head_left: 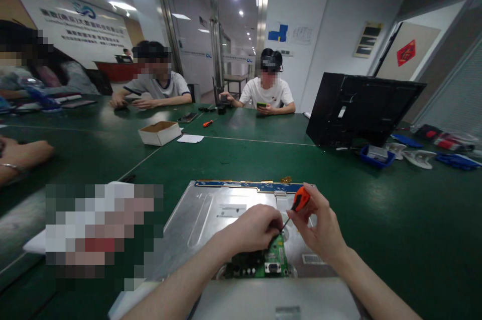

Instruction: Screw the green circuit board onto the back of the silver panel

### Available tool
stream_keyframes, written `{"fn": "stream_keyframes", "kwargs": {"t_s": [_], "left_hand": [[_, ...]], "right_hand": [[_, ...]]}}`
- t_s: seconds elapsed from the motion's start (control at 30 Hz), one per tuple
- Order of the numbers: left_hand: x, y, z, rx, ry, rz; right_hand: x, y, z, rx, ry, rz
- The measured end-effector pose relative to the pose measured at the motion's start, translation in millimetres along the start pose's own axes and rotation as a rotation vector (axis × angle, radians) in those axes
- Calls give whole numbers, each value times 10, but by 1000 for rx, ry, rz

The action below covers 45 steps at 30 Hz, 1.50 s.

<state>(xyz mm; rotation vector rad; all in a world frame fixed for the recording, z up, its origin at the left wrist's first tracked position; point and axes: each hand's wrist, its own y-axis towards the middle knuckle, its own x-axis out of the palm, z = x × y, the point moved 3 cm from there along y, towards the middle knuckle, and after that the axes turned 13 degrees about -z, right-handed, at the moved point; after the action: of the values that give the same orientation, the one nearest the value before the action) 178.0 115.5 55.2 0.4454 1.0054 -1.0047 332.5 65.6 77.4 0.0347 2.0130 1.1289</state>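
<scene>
Bottom centre: left hand (256,228) curled nearly closed, knuckles up, fingertips pressed down on the green circuit board (263,262); whether it pinches anything can't be told. Right hand (320,227) just beside it, fingers wrapped around the orange-handled screwdriver (299,202), shaft angled down-left toward the board's top edge. Board sits on the silver metal back panel (203,214) lying flat on the green table (395,219), lower centre. Blue strip (248,186) runs along the panel's far edge. Mid right: black monitor (357,109) standing upright, blue tray (376,155) beside it. Mid left: open cardboard box (160,132), second orange screwdriver (207,123). Far side: two seated people at the table.
</scene>
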Motion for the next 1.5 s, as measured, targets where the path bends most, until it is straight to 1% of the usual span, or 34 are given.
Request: {"fn": "stream_keyframes", "kwargs": {"t_s": [0.1, 0.3, 0.57, 0.77, 0.93, 1.1, 1.2, 1.4, 1.5], "left_hand": [[7, 4, -9, 4, -2, -1], [1, 18, 3, -14, 7, -27], [4, 0, 11, 25, -36, -25], [29, 26, -18, -18, 15, -30], [24, 23, -7, -35, 44, -31], [7, 4, 20, -3, 36, -21], [5, -1, 24, -2, 37, -20], [11, 8, 12, -20, 70, -21], [23, 18, -3, -18, 64, -22]], "right_hand": [[-2, -6, 1, -12, -1, -5], [5, 5, -35, -6, 111, -74], [8, -13, 9, -23, 2, 2], [11, -2, -16, -3, 109, -73], [15, -11, -22, -1, 79, -50], [-1, -4, -17, -3, 12, 5], [-18, 5, -34, -17, 25, -11], [-23, 6, -58, -9, 129, -80], [-21, 9, -57, -13, 104, -63]]}}
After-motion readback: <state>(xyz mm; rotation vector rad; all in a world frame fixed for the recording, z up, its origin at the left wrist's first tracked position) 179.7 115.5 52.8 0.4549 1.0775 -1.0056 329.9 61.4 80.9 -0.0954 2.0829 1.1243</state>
